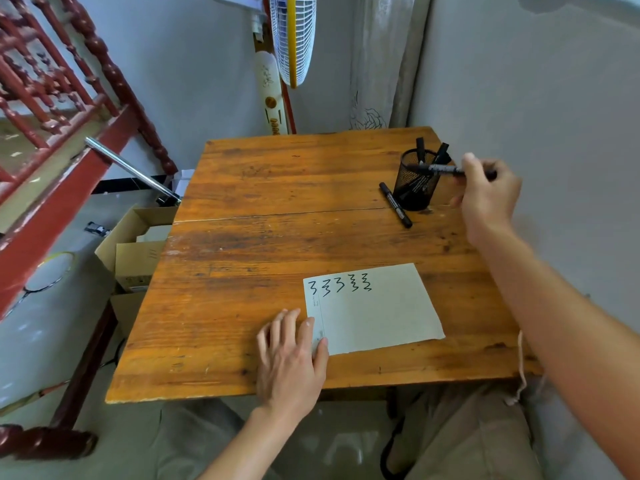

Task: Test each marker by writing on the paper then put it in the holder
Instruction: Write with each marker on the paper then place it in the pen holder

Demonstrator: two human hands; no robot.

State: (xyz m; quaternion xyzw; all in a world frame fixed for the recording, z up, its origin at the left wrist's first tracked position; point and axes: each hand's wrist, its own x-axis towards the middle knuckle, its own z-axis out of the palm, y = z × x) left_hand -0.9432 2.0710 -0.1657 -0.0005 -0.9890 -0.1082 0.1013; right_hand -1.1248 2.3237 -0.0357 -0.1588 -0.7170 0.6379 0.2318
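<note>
A black mesh holder (417,187) stands at the far right of the wooden table (277,188), with black markers sticking out of it. My right hand (488,199) grips one black marker (441,169) held level, its tip over the holder's rim. Another black marker (396,204) lies flat on the table just left of the holder. A pale sheet of paper (377,313) with several black squiggles along its top edge lies near the front. My left hand (291,358) rests flat, fingers spread, pressing on the paper's lower left corner.
A wall runs close along the table's right side. A standing fan (292,39) rises behind the far edge. Open cardboard boxes (138,247) and a metal tube (131,169) sit left of the table, beside red wooden furniture (52,98).
</note>
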